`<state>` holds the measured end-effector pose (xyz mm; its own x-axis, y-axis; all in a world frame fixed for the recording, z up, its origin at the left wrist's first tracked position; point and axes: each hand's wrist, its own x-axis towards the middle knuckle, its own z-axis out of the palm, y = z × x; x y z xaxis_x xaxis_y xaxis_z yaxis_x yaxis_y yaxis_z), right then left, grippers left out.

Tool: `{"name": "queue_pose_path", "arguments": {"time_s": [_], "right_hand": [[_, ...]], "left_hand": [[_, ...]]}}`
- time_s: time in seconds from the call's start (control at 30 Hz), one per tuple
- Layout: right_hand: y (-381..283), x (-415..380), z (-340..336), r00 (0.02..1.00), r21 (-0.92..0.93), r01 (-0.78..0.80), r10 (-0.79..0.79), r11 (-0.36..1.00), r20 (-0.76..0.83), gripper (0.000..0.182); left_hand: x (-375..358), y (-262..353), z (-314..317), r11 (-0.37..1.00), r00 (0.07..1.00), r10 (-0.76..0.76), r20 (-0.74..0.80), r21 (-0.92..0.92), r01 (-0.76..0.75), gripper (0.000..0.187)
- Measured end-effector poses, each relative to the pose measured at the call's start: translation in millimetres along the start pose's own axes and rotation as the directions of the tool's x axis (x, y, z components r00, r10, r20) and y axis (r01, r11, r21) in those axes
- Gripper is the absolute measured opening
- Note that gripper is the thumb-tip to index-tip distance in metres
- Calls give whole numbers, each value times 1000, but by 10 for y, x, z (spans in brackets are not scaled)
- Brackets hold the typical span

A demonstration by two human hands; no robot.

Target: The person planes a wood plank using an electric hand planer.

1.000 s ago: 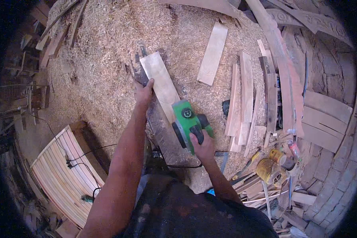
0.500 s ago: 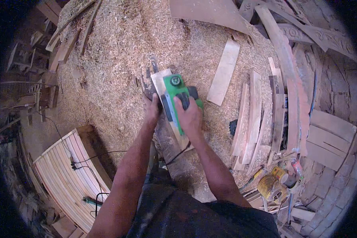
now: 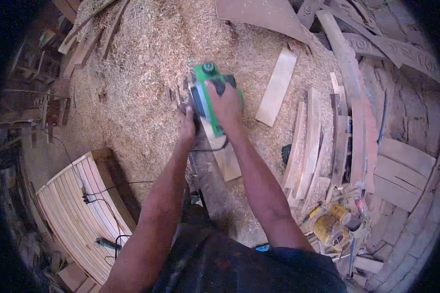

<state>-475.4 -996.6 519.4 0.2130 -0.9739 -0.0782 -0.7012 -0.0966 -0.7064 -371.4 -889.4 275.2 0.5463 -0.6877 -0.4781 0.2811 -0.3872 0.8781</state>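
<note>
My right hand (image 3: 226,103) is wrapped round the handle of a green electric planer (image 3: 217,128). The planer rests over the upper part of a pale wooden board (image 3: 227,165), whose near end shows below it. A dark wooden beam (image 3: 208,183) lies under the board. My left hand (image 3: 187,128) is at the board's left side, beside the planer, fingers stretched forward and apart. Whether those fingertips touch the board or the beam is hard to see. A dark cord loops from the planer's rear, under my right wrist.
Wood shavings (image 3: 132,83) cover the floor. A loose pale board (image 3: 277,88) lies to the right, near several curved wooden strips (image 3: 310,146). A slatted wooden panel (image 3: 78,200) with cords across it stands at the lower left. A yellow power tool (image 3: 328,228) lies lower right.
My right hand has pushed the planer forward and slightly left along the board, uncovering more of the board's near end. My left hand stays at about the same place beside it.
</note>
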Motion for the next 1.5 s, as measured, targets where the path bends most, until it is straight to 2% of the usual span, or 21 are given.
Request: {"name": "queue_pose_path", "arguments": {"time_s": [0.03,0.1,0.13,0.17,0.23,0.27,0.37,0.47,0.57,0.67,0.73,0.8,0.87,0.93,1.0,1.1,1.17,1.23,1.33,1.4,1.5], "right_hand": [[140,-284,-119,1000,1,4,-4,1000,13,67],[354,-982,-505,986,-94,-124,133,988,100,61],[640,-1374,-588,989,-16,-111,112,994,100,52],[817,-1781,-738,985,-35,-135,138,990,99,49],[1155,-2496,-985,969,-49,-216,220,975,110,46],[1193,-2644,-1050,955,-44,-269,273,962,120,45],[1332,-2748,-1050,932,-111,-328,341,938,123,47],[1026,-2414,-952,963,-247,-239,261,939,62,49],[982,-2072,-763,982,-163,-170,180,972,49,51],[876,-1770,-602,985,-71,-164,167,984,43,52],[779,-1547,-545,990,-62,-133,136,989,42,53],[666,-1332,-485,991,-46,-121,123,992,51,53],[566,-1114,-417,990,-23,-122,123,992,63,53],[453,-915,-362,989,-13,-122,123,992,78,54],[370,-742,-289,990,-19,-117,118,993,75,54],[249,-446,-141,997,-67,-74,75,995,25,57],[172,-295,-98,997,-32,-72,73,997,33,59],[97,-129,-58,996,-12,-70,71,997,57,62],[6,82,43,1000,15,-30,30,999,10,64],[-57,216,105,1000,36,-13,13,999,-5,65],[-114,412,191,999,6,27,-27,1000,-28,65]], "left_hand": [[-53,74,36,999,1000,-24,1,32,23,106],[-155,200,97,983,997,-75,-21,166,78,116],[-246,308,117,975,997,-60,-48,209,69,124],[-335,412,138,966,996,-45,-75,252,63,134],[-436,558,167,956,991,-104,-87,267,124,135],[-414,543,169,949,987,-129,-99,275,152,135],[-299,374,143,974,996,-75,-54,210,85,134],[-267,352,135,971,996,-68,-60,224,80,133],[-260,337,111,979,997,-57,-47,191,65,131],[-347,439,127,976,994,-93,-66,192,104,130],[-301,403,93,976,998,-56,-25,209,60,128],[-343,477,72,969,995,-88,-39,228,95,125],[-409,610,104,950,978,-180,-105,241,201,121],[-261,372,82,982,984,-160,-81,88,167,106],[-143,131,41,992,991,-128,-49,-15,127,99],[-39,-53,42,993,999,-51,-3,-104,51,101],[-56,-78,91,987,1000,-8,1,-158,8,100],[-50,-81,81,992,1000,-7,-16,-127,4,97],[26,-165,38,998,997,-55,-47,10,56,92],[-88,35,51,997,997,-67,-47,34,68,90],[-144,149,45,998,998,-20,-57,66,23,87]]}}
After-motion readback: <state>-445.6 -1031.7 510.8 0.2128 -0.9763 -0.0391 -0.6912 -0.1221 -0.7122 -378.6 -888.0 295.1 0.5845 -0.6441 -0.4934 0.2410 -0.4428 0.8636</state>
